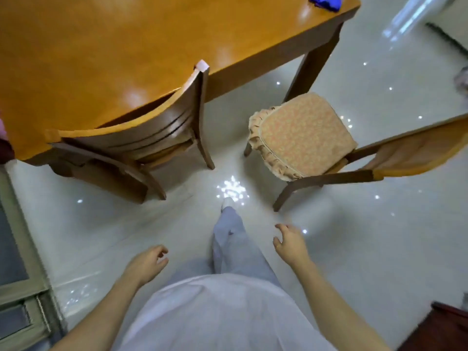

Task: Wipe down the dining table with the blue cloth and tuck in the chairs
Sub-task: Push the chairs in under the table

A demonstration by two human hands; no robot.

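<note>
White top and pale trousers: closest to my camera, straight below it, with one trouser leg (235,247) set forward over the floor.
Left hand (149,262): I see it hanging beside the body, fingers loosely curled, holding nothing.
Right hand (288,243): held a little further out, to the right of the leg, fingers loosely bent and slightly spread, holding nothing and touching nothing.
Floor (354,236): glossy pale tile, dotted with glints of light.
Tucked chair (141,133): wooden, on my left, its seat under the table and its curved back close against the table edge.
Pulled-out chair (417,153): on my right, standing clear of the table and turned sideways, its back towards the right edge of my view.
Cushion (304,135): frilled and patterned, lying on that chair's seat, near the table leg (311,64).
Table (126,46): shiny orange-brown wood.
Blue cloth (325,2): bunched on the table's far right corner, partly cut off by the top of my view, well apart from both hands.
</note>
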